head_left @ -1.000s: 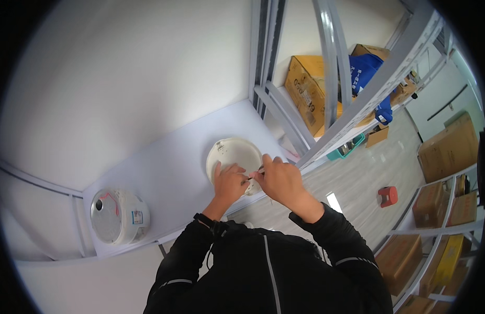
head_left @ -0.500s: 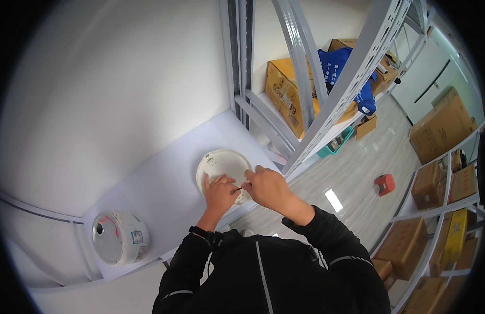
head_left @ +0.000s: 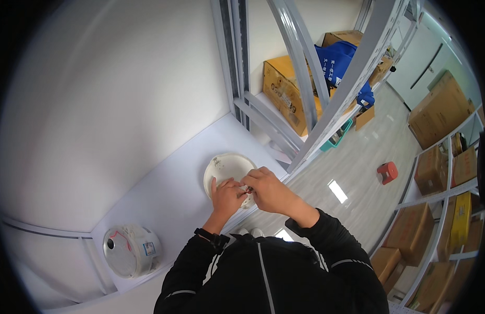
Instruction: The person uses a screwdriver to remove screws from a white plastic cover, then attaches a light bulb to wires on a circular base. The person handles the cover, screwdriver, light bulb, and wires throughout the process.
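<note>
Shifted right fingers (head_left: 257, 178), half-hidden item (head_left: 249, 190)

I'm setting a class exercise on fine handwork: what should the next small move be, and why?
Probably brace the left hand against the white bowl-like part: at its near side, the right hand seems to pinch a small dark item beside the left hand.

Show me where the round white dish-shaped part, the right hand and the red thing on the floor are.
White dish-shaped part (head_left: 234, 166): head view, on its bare inner surface.
Right hand (head_left: 270, 191): head view, on its back.
Red thing (head_left: 389, 172): head view, middle of its visible surface.
</note>
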`<move>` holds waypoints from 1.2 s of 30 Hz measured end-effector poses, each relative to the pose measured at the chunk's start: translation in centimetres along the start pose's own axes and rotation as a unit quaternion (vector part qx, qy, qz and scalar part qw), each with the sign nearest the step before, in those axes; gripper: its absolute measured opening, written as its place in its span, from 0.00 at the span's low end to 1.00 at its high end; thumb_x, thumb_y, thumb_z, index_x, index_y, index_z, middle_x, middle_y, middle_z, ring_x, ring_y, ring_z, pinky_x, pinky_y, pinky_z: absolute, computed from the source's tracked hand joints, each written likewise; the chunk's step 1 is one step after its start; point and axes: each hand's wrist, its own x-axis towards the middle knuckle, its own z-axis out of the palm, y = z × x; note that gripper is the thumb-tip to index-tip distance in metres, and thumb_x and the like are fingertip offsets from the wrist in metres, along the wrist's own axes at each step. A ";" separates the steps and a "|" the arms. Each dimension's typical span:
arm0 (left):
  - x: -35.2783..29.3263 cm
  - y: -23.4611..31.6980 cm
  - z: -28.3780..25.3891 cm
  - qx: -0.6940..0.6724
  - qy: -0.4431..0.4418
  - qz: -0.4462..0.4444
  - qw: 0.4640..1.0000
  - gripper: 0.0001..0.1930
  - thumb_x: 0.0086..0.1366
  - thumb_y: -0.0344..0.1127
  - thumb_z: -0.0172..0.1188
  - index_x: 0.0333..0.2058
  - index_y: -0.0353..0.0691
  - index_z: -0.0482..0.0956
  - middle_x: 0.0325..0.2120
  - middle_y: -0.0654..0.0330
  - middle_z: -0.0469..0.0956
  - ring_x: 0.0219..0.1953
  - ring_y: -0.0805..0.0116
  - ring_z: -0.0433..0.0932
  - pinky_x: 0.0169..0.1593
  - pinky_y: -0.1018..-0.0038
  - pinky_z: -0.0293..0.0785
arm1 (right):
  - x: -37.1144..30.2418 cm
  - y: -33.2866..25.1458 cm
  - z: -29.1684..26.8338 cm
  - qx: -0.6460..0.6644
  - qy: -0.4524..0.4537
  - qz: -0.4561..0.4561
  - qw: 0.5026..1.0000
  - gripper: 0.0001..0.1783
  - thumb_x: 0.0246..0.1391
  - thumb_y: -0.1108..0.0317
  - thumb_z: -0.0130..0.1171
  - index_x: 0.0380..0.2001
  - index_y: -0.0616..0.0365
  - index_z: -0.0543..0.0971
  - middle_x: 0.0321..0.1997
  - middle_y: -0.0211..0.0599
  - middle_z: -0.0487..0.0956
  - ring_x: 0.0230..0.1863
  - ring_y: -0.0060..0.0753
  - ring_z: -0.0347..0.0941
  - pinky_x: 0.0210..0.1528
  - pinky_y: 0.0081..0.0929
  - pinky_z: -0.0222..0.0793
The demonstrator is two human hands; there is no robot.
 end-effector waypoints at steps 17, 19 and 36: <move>0.1 -2.3 -1.0 -0.002 0.012 0.027 1.000 0.07 0.56 0.49 0.75 0.29 0.58 0.94 0.46 0.73 0.88 0.65 0.62 0.75 0.71 0.47 0.53 | 1.3 -0.9 2.2 0.058 0.065 0.040 0.995 0.24 0.57 0.64 0.70 0.55 0.59 0.78 0.44 0.50 0.82 0.35 0.55 0.83 0.39 0.46 0.80; -0.3 -3.5 -1.4 -0.002 0.020 0.020 1.000 0.07 0.56 0.50 0.74 0.29 0.58 0.94 0.46 0.73 0.88 0.65 0.62 0.75 0.72 0.48 0.53 | 1.7 -2.7 2.0 0.007 0.011 0.124 0.992 0.24 0.57 0.63 0.70 0.55 0.59 0.78 0.44 0.50 0.82 0.35 0.55 0.83 0.39 0.45 0.80; -1.1 -5.7 -1.4 -0.003 0.055 0.030 0.998 0.10 0.58 0.51 0.74 0.32 0.57 0.94 0.48 0.71 0.87 0.66 0.59 0.75 0.71 0.48 0.54 | 5.0 -6.3 2.9 -0.063 -0.064 0.228 0.970 0.15 0.52 0.69 0.68 0.44 0.57 0.81 0.36 0.43 0.83 0.38 0.55 0.81 0.45 0.47 0.77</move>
